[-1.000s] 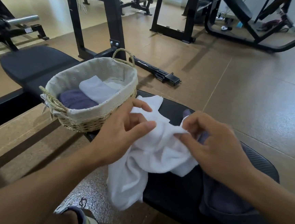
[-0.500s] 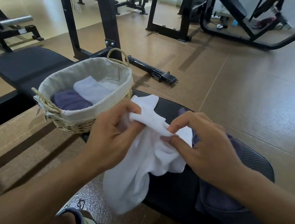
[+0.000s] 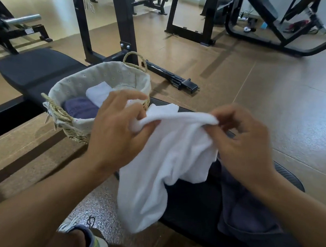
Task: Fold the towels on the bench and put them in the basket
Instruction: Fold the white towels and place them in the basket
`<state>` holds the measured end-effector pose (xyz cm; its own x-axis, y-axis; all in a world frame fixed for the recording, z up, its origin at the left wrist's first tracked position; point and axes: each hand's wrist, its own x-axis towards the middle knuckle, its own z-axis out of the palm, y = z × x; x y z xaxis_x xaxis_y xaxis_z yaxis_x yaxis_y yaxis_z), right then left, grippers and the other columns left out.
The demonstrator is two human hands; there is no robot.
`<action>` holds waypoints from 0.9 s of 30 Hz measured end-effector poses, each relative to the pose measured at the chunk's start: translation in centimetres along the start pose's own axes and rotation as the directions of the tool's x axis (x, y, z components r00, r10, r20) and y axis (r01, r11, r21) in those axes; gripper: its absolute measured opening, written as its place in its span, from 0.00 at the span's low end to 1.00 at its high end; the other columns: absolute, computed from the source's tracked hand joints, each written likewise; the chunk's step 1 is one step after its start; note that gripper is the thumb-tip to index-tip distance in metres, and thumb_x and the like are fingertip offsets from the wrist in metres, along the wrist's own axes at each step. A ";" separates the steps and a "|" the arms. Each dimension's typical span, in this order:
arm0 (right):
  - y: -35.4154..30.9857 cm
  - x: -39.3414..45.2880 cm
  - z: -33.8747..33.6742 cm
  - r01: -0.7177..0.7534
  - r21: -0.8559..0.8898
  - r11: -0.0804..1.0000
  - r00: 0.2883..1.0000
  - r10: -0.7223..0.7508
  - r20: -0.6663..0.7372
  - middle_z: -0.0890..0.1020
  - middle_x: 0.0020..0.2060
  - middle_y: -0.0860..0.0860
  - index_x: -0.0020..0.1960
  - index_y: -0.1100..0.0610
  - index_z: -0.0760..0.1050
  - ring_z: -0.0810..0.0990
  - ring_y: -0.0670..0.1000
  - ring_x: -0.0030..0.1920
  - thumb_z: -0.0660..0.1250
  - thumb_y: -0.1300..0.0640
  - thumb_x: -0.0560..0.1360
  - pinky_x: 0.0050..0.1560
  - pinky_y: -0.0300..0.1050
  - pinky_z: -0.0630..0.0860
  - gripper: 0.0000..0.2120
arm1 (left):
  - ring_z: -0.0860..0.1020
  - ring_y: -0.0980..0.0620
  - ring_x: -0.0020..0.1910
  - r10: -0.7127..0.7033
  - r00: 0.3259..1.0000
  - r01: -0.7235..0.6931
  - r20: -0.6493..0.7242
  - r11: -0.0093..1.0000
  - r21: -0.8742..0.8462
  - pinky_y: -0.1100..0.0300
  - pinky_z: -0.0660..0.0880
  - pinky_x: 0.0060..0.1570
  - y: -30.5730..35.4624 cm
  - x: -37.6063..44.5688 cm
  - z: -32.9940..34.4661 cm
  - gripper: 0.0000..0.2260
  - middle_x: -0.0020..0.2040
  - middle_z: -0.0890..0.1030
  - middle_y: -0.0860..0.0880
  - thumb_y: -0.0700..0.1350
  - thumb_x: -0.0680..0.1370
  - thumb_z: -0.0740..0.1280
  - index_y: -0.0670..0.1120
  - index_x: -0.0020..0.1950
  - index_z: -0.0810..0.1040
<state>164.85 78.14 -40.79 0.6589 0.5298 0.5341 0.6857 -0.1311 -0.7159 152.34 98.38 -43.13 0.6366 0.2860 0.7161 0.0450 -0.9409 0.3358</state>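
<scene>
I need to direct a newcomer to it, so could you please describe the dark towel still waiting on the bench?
Start at the black padded bench with the woven basket at its far end. Near the front, right of the white towel in both hands, lies the grey-purple towel. It is the only dark, unfolded cloth lying outside the basket.

I see the basket (image 3: 102,82) at ten o'clock, its mouth open above two folded towels, its handle (image 3: 134,60) at the far rim. A rack post (image 3: 125,27) stands behind it. Floor (image 3: 278,105) at two o'clock lies bare.
</scene>
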 end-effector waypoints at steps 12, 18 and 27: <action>0.7 0.6 -1.2 -0.058 0.062 0.996 0.981 0.068 -0.183 0.79 0.39 0.49 0.43 0.46 0.69 0.79 0.49 0.40 0.70 0.65 0.75 0.42 0.44 0.76 0.15 | 0.64 0.55 0.28 -0.317 0.935 0.348 0.161 0.907 -0.236 0.61 0.60 0.28 -0.2 0.0 0.8 0.14 0.26 0.69 0.54 0.51 0.73 0.67 0.50 0.32 0.67; 4.0 1.9 -1.9 -0.377 -0.143 0.915 0.925 0.381 -0.001 0.83 0.36 0.50 0.41 0.49 0.78 0.79 0.50 0.35 0.73 0.49 0.75 0.37 0.47 0.76 0.07 | 0.64 0.55 0.30 -0.435 0.882 0.464 0.183 0.870 -0.167 0.60 0.63 0.29 -1.1 0.4 1.0 0.11 0.32 0.71 0.49 0.42 0.79 0.67 0.44 0.41 0.67; 3.0 1.5 -0.6 -0.638 -0.011 0.770 0.756 0.628 0.185 0.73 0.30 0.54 0.38 0.70 0.71 0.71 0.50 0.31 0.65 0.40 0.79 0.34 0.46 0.67 0.32 | 0.77 0.66 0.43 -0.479 0.771 0.607 0.420 0.753 -0.254 0.74 0.69 0.41 0.7 0.5 0.7 0.12 0.43 0.81 0.59 0.50 0.85 0.58 0.54 0.48 0.80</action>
<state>168.07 78.02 -41.84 0.8716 0.4729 -0.1291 0.1116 -0.4480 -0.8870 153.29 97.72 -42.96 0.7924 0.5950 0.1340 0.2245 -0.4888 0.8430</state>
